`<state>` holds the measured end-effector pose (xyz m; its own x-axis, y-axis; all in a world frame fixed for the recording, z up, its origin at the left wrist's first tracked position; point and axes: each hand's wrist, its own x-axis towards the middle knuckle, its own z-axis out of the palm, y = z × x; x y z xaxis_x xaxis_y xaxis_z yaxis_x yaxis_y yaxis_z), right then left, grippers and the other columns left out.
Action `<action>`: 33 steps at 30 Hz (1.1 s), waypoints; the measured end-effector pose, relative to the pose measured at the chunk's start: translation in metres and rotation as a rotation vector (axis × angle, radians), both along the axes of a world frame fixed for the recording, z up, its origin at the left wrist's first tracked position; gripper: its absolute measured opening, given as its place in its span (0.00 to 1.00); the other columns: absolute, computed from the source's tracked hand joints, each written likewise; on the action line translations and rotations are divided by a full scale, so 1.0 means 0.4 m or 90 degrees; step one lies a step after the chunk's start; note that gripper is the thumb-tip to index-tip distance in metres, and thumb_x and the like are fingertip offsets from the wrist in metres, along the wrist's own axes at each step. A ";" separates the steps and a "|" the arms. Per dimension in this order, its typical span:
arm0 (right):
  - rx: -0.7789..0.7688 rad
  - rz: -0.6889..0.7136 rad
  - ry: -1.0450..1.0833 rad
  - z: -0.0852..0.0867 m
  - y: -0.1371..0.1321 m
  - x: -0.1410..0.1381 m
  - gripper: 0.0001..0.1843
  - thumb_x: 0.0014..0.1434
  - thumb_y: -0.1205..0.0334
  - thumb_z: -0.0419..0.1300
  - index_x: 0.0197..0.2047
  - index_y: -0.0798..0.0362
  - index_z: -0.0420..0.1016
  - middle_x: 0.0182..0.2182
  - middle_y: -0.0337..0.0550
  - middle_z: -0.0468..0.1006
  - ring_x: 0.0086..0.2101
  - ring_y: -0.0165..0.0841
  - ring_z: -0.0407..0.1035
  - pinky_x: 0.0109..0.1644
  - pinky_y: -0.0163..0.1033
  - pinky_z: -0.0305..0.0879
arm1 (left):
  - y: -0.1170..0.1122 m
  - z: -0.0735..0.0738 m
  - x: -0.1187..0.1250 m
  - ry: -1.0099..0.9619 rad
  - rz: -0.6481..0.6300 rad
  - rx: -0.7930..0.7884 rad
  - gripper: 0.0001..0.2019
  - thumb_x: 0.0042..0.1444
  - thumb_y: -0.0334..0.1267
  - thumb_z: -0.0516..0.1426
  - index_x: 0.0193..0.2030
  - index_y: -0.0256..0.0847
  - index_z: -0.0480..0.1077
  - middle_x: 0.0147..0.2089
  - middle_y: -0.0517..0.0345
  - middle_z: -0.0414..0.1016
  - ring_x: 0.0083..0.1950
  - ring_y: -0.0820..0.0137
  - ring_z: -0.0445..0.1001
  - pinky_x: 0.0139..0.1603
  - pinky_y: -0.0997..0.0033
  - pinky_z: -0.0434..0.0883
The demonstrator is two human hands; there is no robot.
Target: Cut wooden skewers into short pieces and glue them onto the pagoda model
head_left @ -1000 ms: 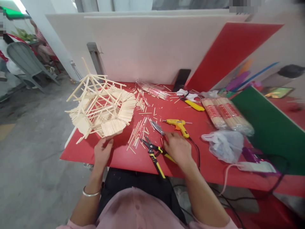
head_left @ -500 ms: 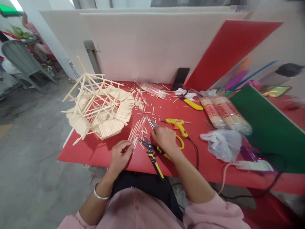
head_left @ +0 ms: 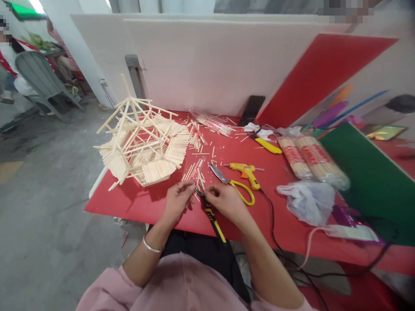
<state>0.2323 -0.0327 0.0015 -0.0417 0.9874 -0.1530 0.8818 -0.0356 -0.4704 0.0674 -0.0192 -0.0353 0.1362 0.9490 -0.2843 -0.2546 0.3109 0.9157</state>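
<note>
My left hand and my right hand meet over the red table, fingertips pinched close together on a thin wooden stick beside a scatter of cut sticks. Black-and-yellow cutters lie on the table under and between the hands. Yellow-handled scissors lie just right of my right hand. A stick-built roof model stands at the table's left end, apart from both hands.
A yellow glue gun with a black cord, a yellow knife, wrapped stick bundles and a plastic bag lie to the right. A green board, red board and white panel stand behind. A grey chair is far left.
My left hand left the roof model and came right to the loose sticks. My right hand moved left off the scissors, and both now pinch a stick together.
</note>
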 end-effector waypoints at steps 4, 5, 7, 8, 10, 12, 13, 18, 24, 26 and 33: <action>0.070 0.065 0.080 0.013 -0.050 -0.026 0.13 0.60 0.57 0.54 0.32 0.51 0.78 0.25 0.37 0.80 0.27 0.29 0.71 0.33 0.32 0.60 | 0.008 0.009 0.019 -0.091 0.008 -0.026 0.21 0.40 0.49 0.69 0.36 0.36 0.73 0.17 0.65 0.69 0.12 0.80 0.59 0.11 0.80 0.54; 0.085 0.081 0.102 0.013 -0.053 -0.021 0.14 0.61 0.57 0.53 0.33 0.51 0.78 0.26 0.38 0.80 0.27 0.29 0.72 0.34 0.32 0.60 | 0.005 0.014 0.017 -0.097 0.022 -0.014 0.20 0.40 0.48 0.70 0.33 0.36 0.73 0.17 0.65 0.69 0.12 0.81 0.59 0.11 0.81 0.55; 0.102 0.073 0.094 0.008 -0.049 0.006 0.16 0.64 0.54 0.51 0.37 0.50 0.79 0.31 0.40 0.81 0.31 0.30 0.73 0.37 0.33 0.62 | -0.005 0.025 0.005 -0.107 0.076 0.016 0.19 0.39 0.48 0.70 0.30 0.37 0.71 0.16 0.67 0.67 0.13 0.82 0.59 0.13 0.82 0.57; 0.106 0.042 0.047 0.003 -0.045 0.027 0.17 0.65 0.53 0.50 0.39 0.50 0.79 0.35 0.42 0.82 0.34 0.32 0.74 0.39 0.34 0.63 | -0.012 0.031 -0.004 -0.112 0.100 0.024 0.19 0.40 0.48 0.70 0.30 0.37 0.70 0.15 0.69 0.65 0.12 0.82 0.57 0.13 0.82 0.57; 0.098 -0.064 -0.138 -0.011 -0.036 0.075 0.18 0.66 0.54 0.49 0.45 0.52 0.77 0.42 0.49 0.81 0.42 0.38 0.74 0.42 0.37 0.64 | -0.030 0.039 -0.024 -0.123 0.118 0.025 0.19 0.41 0.49 0.69 0.30 0.39 0.68 0.12 0.71 0.63 0.10 0.82 0.55 0.11 0.83 0.56; 0.031 -0.126 -0.303 -0.028 -0.028 0.120 0.19 0.65 0.59 0.48 0.52 0.54 0.74 0.45 0.55 0.78 0.46 0.43 0.73 0.44 0.41 0.64 | -0.052 0.044 -0.047 -0.139 0.090 0.024 0.19 0.43 0.48 0.68 0.31 0.39 0.68 0.15 0.66 0.68 0.11 0.77 0.62 0.10 0.82 0.57; 0.009 -0.130 -0.324 -0.036 -0.024 0.138 0.20 0.64 0.61 0.48 0.54 0.55 0.73 0.46 0.57 0.78 0.46 0.44 0.73 0.43 0.42 0.65 | -0.064 0.045 -0.058 -0.152 0.071 0.027 0.18 0.43 0.48 0.68 0.32 0.39 0.68 0.18 0.62 0.73 0.14 0.74 0.68 0.10 0.81 0.59; -0.029 -0.111 -0.315 -0.065 -0.021 0.180 0.25 0.61 0.63 0.49 0.61 0.55 0.68 0.55 0.59 0.73 0.50 0.46 0.71 0.45 0.44 0.66 | -0.125 0.045 -0.110 -0.256 0.016 0.055 0.20 0.45 0.50 0.66 0.38 0.36 0.74 0.33 0.46 0.81 0.32 0.60 0.81 0.20 0.72 0.74; 0.042 -0.104 -0.303 -0.088 -0.002 0.205 0.27 0.60 0.57 0.51 0.61 0.55 0.67 0.55 0.58 0.72 0.52 0.48 0.69 0.49 0.47 0.66 | -0.171 0.022 -0.157 -0.188 0.083 0.044 0.16 0.45 0.42 0.69 0.38 0.36 0.73 0.32 0.51 0.80 0.27 0.66 0.79 0.17 0.76 0.71; 0.020 -0.101 -0.302 -0.093 0.010 0.215 0.26 0.59 0.56 0.52 0.59 0.56 0.68 0.55 0.59 0.72 0.50 0.48 0.70 0.46 0.47 0.66 | -0.180 0.015 -0.170 -0.166 0.103 0.036 0.17 0.45 0.40 0.69 0.39 0.36 0.71 0.31 0.53 0.80 0.22 0.70 0.76 0.14 0.78 0.68; 0.045 -0.093 -0.301 -0.069 0.007 0.201 0.22 0.59 0.59 0.53 0.55 0.53 0.73 0.52 0.56 0.74 0.50 0.48 0.70 0.44 0.45 0.67 | -0.191 0.004 -0.196 -0.141 0.143 0.024 0.22 0.47 0.42 0.68 0.47 0.38 0.68 0.32 0.55 0.80 0.18 0.74 0.73 0.11 0.83 0.62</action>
